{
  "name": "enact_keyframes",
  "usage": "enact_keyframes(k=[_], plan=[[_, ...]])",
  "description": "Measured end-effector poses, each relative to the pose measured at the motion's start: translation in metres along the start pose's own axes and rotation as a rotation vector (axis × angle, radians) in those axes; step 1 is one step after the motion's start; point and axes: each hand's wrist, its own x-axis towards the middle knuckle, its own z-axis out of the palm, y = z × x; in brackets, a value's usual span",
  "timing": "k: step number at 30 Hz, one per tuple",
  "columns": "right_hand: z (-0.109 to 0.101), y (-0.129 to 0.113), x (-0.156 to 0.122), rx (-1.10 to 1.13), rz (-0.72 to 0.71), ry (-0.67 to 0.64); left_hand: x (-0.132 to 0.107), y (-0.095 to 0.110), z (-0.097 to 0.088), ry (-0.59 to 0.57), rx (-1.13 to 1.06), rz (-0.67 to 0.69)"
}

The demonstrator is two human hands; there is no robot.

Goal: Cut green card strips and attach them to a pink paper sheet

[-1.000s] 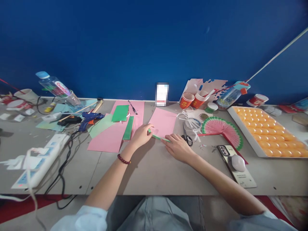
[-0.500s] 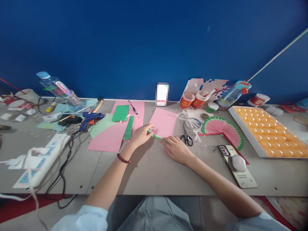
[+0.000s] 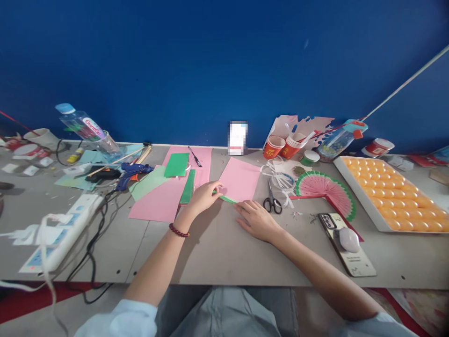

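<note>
My left hand (image 3: 203, 199) pinches the left end of a thin green paper strip (image 3: 227, 199) that lies along the near edge of a pink paper sheet (image 3: 240, 179). My right hand (image 3: 256, 219) rests flat on the table just right of the strip, fingertips touching its right end and the pink sheet's corner. A red bead bracelet sits on my left wrist.
Larger pink sheets with green pieces (image 3: 175, 164) lie to the left, next to a blue glue gun (image 3: 131, 171) and a power strip (image 3: 61, 234). Scissors (image 3: 272, 202), a watermelon paper fan (image 3: 324, 187), a phone (image 3: 345, 243), red cups (image 3: 282, 146) and a tray of orange balls (image 3: 393, 192) are on the right.
My right hand slid slightly left and toward me along the strip. My left hand stayed pinched on the strip's left end.
</note>
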Motion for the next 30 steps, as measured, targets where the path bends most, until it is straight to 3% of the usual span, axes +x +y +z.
enact_keyframes(k=[30], plan=[[-0.0015,-0.0016,-0.0002,0.014,0.006,0.043,-0.0008,0.0067,0.0019,0.022,0.038,-0.091]])
